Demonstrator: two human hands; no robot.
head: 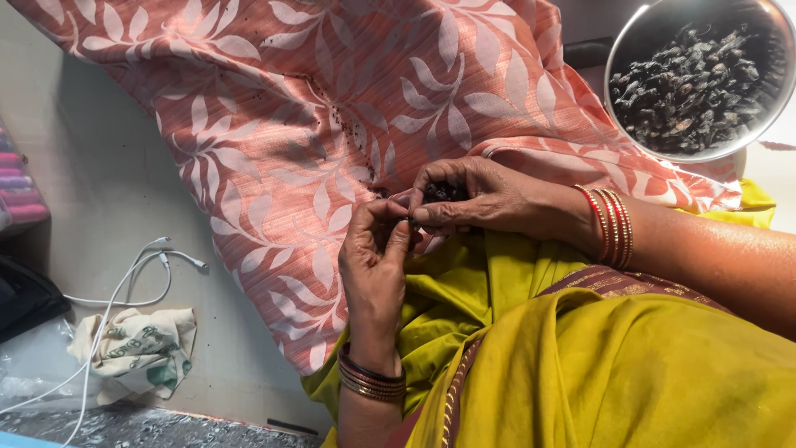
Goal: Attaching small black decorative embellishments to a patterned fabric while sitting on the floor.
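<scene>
My right hand (481, 199) is cupped around a small pile of dark dried pieces (444, 192), with red and gold bangles on its wrist. My left hand (375, 261) meets it from below, its thumb and fingers pinching one small dark piece at the right hand's fingertips. Both hands rest over a peach cloth with a white leaf pattern (332, 108) spread across my lap. Several tiny dark specks lie scattered on that cloth above the hands. A steel bowl (630, 50) holding many of the same dark dried pieces sits at the upper right.
My yellow-green garment (597, 365) fills the lower right. On the pale floor at left lie a white cable (141, 282) and a crumpled cream cloth with green print (137, 348). A black object sits at the left edge.
</scene>
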